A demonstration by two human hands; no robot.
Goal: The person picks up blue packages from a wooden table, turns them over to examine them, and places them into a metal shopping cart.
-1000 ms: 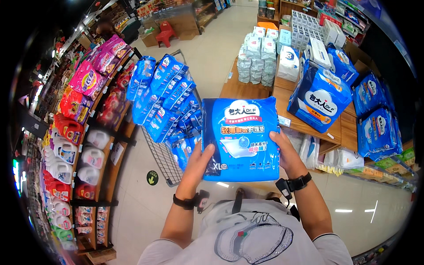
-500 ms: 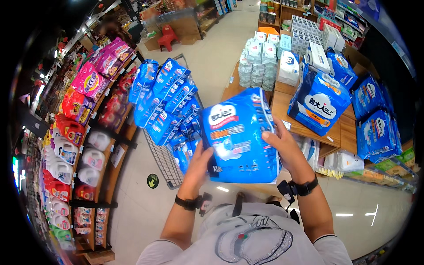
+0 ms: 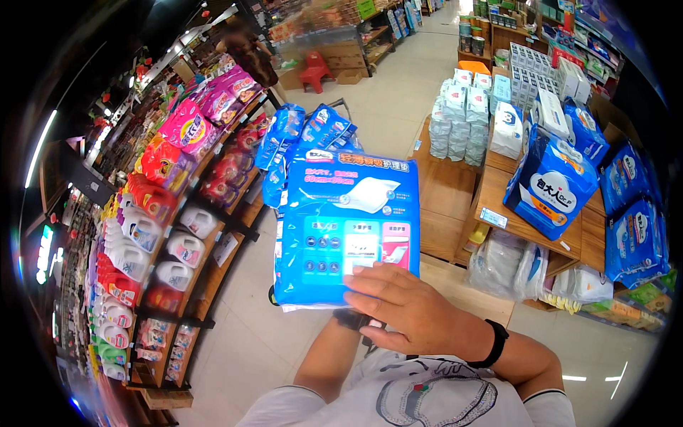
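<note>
A blue plastic pack of pads (image 3: pixel 313 213) is held up in front of me, a face with a picture of a white pad turned upward. My left hand goes beneath the pack at its lower edge and bears it; its fingers are hidden, and only the forearm and the wrist strap (image 3: pixel 350 319) show. My right hand (image 3: pixel 405 302) lies across the pack's lower right part, fingers stretched out. Just beyond the pack stands a wire shopping cart, mostly hidden, piled with similar blue packs (image 3: pixel 284 135).
Curved shelves on the left hold detergent bottles (image 3: pixel 131 256) and pink bags (image 3: pixel 188 128). A wooden display table (image 3: pixel 526 203) on the right bears blue packs, white packs and boxes. Farther off are a red stool (image 3: pixel 315 71) and another person (image 3: pixel 249 53).
The pack has been turned to a different face and now covers much of the cart. My right hand has left its side edge to lie on the front; my left hand has slipped underneath.
</note>
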